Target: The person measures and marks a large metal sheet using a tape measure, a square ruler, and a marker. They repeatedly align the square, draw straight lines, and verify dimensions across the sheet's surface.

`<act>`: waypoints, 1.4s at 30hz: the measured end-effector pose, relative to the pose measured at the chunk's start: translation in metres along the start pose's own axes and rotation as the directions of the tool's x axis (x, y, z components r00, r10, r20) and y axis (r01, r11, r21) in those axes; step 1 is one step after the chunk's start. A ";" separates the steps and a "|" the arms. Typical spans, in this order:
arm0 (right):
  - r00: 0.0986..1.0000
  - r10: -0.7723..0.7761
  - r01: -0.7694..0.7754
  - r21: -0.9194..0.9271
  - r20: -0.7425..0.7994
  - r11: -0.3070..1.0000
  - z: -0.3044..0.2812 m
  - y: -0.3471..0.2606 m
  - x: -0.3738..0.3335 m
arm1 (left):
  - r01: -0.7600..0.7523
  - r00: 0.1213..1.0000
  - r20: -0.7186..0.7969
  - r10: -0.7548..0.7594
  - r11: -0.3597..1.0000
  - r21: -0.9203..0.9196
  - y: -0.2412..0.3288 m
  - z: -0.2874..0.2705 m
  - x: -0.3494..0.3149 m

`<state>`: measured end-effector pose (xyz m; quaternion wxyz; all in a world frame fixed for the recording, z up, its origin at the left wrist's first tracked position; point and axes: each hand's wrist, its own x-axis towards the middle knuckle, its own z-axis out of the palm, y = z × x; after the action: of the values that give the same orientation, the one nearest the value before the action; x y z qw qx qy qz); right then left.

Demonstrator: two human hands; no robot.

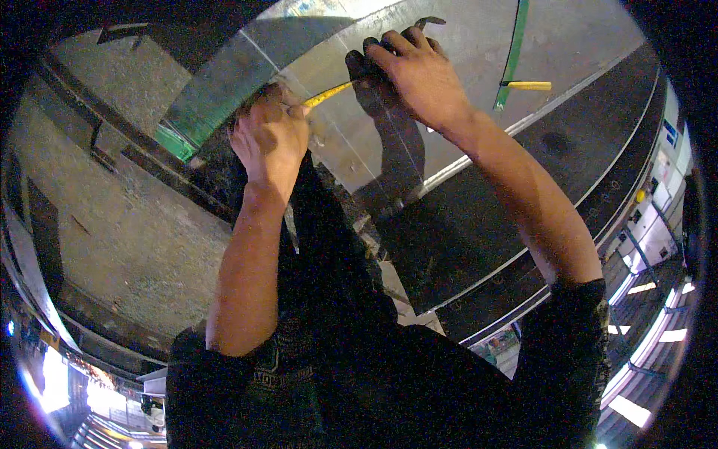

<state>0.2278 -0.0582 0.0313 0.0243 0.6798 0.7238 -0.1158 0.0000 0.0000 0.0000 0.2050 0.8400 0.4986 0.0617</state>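
A yellow tape measure blade (327, 95) runs between my two hands, above a grey metal sheet (456, 67). My left hand (271, 135) is closed at the blade's near end, its fingertips partly hidden. My right hand (417, 72) is curled around the dark tape measure case (359, 66) at the other end; the case is mostly covered by fingers and shadow. Thin straight lines cross the sheet under the blade. A dark curved strap or hook (431, 21) shows just beyond my right fingers.
A green strip (513, 52) lies on the sheet to the right, with a short yellow stick (528, 86) at its end. Left of my left hand is a green-edged plate (179, 141). A dusty slab (142, 209) fills the left side, and a dark flat surface (479, 217) the right.
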 end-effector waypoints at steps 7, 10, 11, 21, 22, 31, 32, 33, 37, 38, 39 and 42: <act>1.000 -0.023 0.023 -0.013 -0.004 1.000 -0.020 -0.006 -0.007 | 0.174 0.973 0.159 -0.167 0.984 -0.036 0.005 -0.002 -0.005; 0.982 0.178 -0.171 -0.093 0.069 0.981 -0.050 -0.007 -0.012 | 0.196 0.960 0.209 -0.185 0.980 -0.037 0.002 -0.006 -0.004; 0.958 0.268 -0.252 -0.138 0.106 0.958 -0.055 -0.003 -0.016 | 0.189 0.961 0.213 -0.174 0.981 -0.050 0.001 -0.006 -0.003; 0.837 0.367 -0.448 0.122 0.407 0.886 -0.012 0.019 -0.068 | 0.185 0.966 0.208 -0.153 0.972 -0.143 0.004 -0.008 0.002; 0.839 0.352 -0.432 0.115 0.414 0.894 -0.014 0.020 -0.068 | 0.184 0.966 0.206 -0.155 0.974 -0.131 0.004 -0.010 0.002; 0.738 0.159 -0.479 0.344 0.656 0.807 -0.029 0.000 -0.106 | 0.177 0.981 0.109 -0.162 0.973 -0.146 0.003 -0.004 -0.003; 0.751 0.150 -0.502 0.409 0.643 0.762 -0.033 -0.011 -0.103 | 0.157 0.987 0.049 -0.151 0.979 -0.128 0.003 -0.003 -0.004; 0.786 0.139 -0.497 0.482 0.602 0.722 -0.037 -0.020 -0.095 | 0.158 0.986 0.067 -0.151 0.980 -0.123 0.004 -0.003 -0.003; 0.911 0.135 -0.376 0.653 0.389 0.657 -0.035 -0.064 -0.059 | 0.190 0.976 0.128 -0.175 0.975 -0.119 0.006 -0.010 0.001; 0.910 0.172 -0.384 0.606 0.378 0.697 -0.027 -0.074 -0.052 | 0.202 0.973 0.142 -0.184 0.971 -0.125 0.008 -0.011 0.001; 0.908 0.210 -0.391 0.553 0.363 0.735 -0.021 -0.080 -0.045 | 0.196 0.975 0.139 -0.176 0.970 -0.145 0.008 -0.011 0.001; 0.899 0.293 -0.424 0.480 0.326 0.768 -0.011 -0.092 -0.033 | 0.182 0.979 0.128 -0.161 0.968 -0.173 0.006 -0.010 -0.001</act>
<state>0.1406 -0.0927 0.0609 -0.0619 0.7666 0.5090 -0.3865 0.0018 -0.0005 0.0115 0.3140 0.7732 0.5494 0.0418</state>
